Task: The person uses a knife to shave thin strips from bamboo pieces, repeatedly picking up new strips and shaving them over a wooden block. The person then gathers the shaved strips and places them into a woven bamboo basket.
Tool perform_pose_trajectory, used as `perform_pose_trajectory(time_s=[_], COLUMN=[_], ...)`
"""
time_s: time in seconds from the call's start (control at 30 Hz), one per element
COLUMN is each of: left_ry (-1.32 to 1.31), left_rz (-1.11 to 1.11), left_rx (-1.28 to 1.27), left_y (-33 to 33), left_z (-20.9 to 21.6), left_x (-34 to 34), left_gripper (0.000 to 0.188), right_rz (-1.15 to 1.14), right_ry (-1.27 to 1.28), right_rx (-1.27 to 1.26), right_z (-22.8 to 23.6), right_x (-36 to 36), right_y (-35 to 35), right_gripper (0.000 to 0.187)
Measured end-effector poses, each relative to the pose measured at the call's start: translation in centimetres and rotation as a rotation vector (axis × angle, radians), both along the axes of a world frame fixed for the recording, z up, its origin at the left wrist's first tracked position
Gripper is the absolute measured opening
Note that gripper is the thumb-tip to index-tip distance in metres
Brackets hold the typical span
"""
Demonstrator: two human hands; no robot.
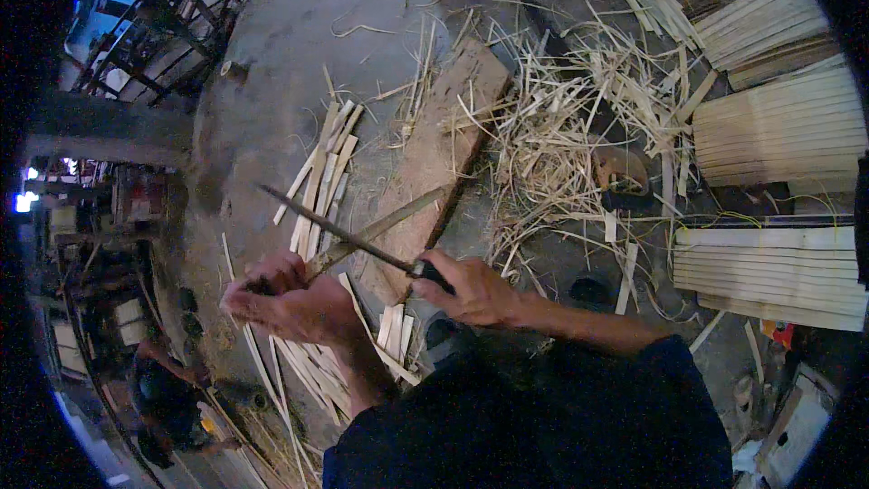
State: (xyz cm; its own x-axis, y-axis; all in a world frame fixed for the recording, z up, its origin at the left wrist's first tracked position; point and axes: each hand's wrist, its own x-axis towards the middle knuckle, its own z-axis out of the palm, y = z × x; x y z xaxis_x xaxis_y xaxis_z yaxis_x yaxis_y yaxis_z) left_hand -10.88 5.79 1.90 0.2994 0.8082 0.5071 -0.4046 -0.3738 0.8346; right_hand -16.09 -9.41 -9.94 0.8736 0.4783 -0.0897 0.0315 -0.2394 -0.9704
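Observation:
My right hand (471,290) is closed round the dark handle of a long, narrow-bladed knife (358,243). Its blade points to the far left and passes across a flat bamboo strip (389,224). That strip is gripped at its near end by my left hand (294,303), with its other end reaching over a thick wooden plank (453,113). Whether blade and strip touch is hard to see. Pale split strips (321,172) lie left of the plank, and more thin strips (308,367) are spread below my left hand.
A tangled heap of shavings (579,127) covers the floor right of the plank. Bundles of flat slats (769,272) line the right side. Dark racks (163,27) stand at the far left. Another person (167,398) is at the lower left.

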Motion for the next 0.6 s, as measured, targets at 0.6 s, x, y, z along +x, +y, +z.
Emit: perform_pose_trajectory(time_s=[0.6], left_ry=[0.166], left_rz=[0.063], left_rx=[0.057], left_y=[-0.2], left_z=[-1.1], left_x=[-0.8], left_gripper=[0.038], right_rz=[0.001], right_ry=[0.028], right_rx=[-0.036], right_z=[-1.8], right_x=[-0.7], right_y=[-1.2], right_gripper=[0.043])
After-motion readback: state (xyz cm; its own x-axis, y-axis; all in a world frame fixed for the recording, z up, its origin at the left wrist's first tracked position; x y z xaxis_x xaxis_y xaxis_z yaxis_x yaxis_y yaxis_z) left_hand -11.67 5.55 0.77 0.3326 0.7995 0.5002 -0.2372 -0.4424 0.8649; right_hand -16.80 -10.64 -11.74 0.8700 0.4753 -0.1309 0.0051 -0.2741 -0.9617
